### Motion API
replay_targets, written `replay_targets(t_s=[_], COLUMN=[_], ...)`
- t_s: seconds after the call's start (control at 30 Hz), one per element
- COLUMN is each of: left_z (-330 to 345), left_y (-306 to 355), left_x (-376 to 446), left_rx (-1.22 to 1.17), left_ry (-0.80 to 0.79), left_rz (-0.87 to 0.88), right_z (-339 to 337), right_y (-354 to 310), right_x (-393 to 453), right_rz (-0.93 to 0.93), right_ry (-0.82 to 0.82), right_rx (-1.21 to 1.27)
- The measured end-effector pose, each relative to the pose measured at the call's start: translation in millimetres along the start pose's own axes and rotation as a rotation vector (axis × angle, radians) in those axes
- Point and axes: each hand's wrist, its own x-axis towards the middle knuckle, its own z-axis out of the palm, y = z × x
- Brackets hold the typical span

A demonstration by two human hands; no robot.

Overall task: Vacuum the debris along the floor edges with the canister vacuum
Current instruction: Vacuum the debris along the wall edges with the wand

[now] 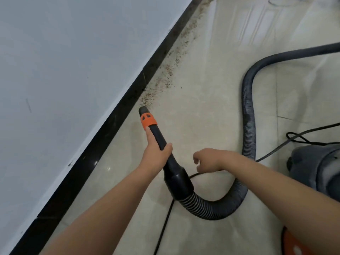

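Debris [166, 74] is lying on the pale tile floor [202, 111] along the black baseboard [117, 115], just ahead of the vacuum nozzle [147, 120] that the left hand [156, 153] is gripping, while the right hand [207, 160] is hanging loosely curled, holding nothing, near the hose [248, 116].

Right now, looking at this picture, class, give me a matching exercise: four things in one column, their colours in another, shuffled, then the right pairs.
Things
1. collar
2. skirting
3. wall
4. floor

Colours
A. white
B. cream
C. orange
D. black

Pairs: 1-C, 2-D, 3-A, 4-B
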Motion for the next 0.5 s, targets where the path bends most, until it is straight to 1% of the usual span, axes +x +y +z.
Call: replay_targets(t_s=[0.07, 0.17, 0.23, 0.37, 0.5], left_z=[-11.6, -31.8, -44.9, -70.2, -91.6], left_y=[14.8, 48.6, 75.9, 143.5, 228.1], left_x=[-18.6, -46.7, -63.9, -103.9, -157.1], left_rx=[0.097, 0.215, 0.265, 0.3, 0.312], left_ry=[-0.036, -0.084, -0.123, -0.232, -0.319], left_rz=[0.017, 0.043, 0.057, 0.075, 0.123], right_z=[-9.8, -29.8, -46.7, -82.8, -132.9], right_y=[-11.3, -23.7, -32.1, -42.8, -44.1], right_x=[-19.7, -59.3, -90.7, -166.2, -263.6], right_rz=[0.035, 0.077, 0.112, 0.151, 0.208], right_ry=[0.082, 0.162, 0.264, 0.418, 0.525], right_rx=[-0.057, -0.048, -0.062, 0.035, 0.115])
